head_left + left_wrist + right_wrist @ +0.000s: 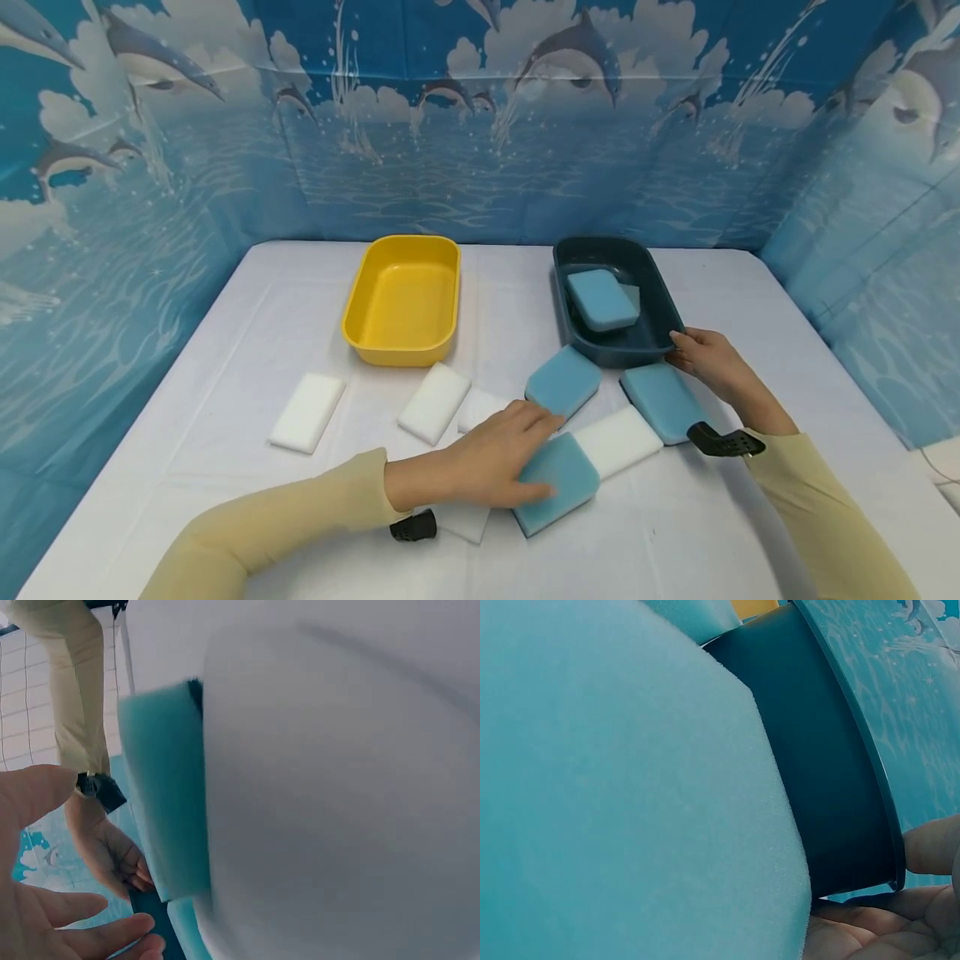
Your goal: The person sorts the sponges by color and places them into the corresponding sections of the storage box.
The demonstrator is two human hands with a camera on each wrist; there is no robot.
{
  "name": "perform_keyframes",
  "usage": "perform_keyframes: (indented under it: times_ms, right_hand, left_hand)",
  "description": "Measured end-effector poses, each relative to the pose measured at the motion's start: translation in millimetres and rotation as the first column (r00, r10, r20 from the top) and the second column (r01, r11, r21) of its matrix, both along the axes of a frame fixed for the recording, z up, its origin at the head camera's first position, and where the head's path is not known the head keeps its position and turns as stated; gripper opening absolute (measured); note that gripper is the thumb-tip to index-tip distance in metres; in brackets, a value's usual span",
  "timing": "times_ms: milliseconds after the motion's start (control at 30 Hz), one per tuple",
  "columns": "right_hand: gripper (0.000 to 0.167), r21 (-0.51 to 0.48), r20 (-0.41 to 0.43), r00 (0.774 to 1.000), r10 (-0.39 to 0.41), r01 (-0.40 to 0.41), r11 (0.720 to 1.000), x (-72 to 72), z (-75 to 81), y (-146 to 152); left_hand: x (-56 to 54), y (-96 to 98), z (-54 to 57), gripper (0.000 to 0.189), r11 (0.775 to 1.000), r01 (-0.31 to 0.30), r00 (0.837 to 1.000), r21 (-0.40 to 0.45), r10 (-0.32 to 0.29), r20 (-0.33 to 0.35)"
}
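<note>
My left hand (487,462) is over a blue sponge (573,479) on the white table, its thumb and fingers spread. In the left wrist view a gap shows between the fingers and the blue sponge (161,795). At the near right corner of a dark blue basin (618,357), my right hand (712,362) pinches the rim, thumb on top and fingers beneath. Inside that basin lies a blue sponge (602,298) over another pale piece. Two more blue sponges, one left (562,383) and one right (663,404), lie in front of the basin.
A yellow basin (401,354) stands at the back left. White sponges lie about: one at the left (307,412), one before the yellow basin (435,402), one beside the blue sponges (618,442), and others partly hidden by the left arm. A dolphin-print curtain (495,183) surrounds the table.
</note>
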State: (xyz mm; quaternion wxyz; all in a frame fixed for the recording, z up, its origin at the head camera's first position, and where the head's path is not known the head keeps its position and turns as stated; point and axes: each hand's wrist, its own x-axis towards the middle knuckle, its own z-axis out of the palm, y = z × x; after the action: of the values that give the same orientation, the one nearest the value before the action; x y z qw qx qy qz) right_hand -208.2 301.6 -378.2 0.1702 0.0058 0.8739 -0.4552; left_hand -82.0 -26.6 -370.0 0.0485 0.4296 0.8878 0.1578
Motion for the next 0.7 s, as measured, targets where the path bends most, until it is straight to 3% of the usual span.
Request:
perform_keyframes:
  times_ms: [200,333,700]
  right_hand:
    - [0.069,-0.002,0.000,1.000,0.007,-0.007,1.000,0.7,-1.5,-0.4]
    - [0.069,-0.005,-0.002,1.000,0.010,-0.010,1.000,1.6,-2.2,-1.0]
    - [0.067,0.002,-0.001,1.000,0.005,-0.005,1.000,1.6,1.2,-1.4]
  left_hand:
    - [13.0,-1.2,-9.2,0.074,0.998,0.005,0.998,-0.064,-0.001,0.063]
    - [17.7,-1.7,-13.2,0.075,0.997,-0.002,0.998,-0.077,0.007,0.056]
    - [31.1,1.8,-23.2,0.082,0.991,0.007,0.995,-0.134,-0.020,-0.095]
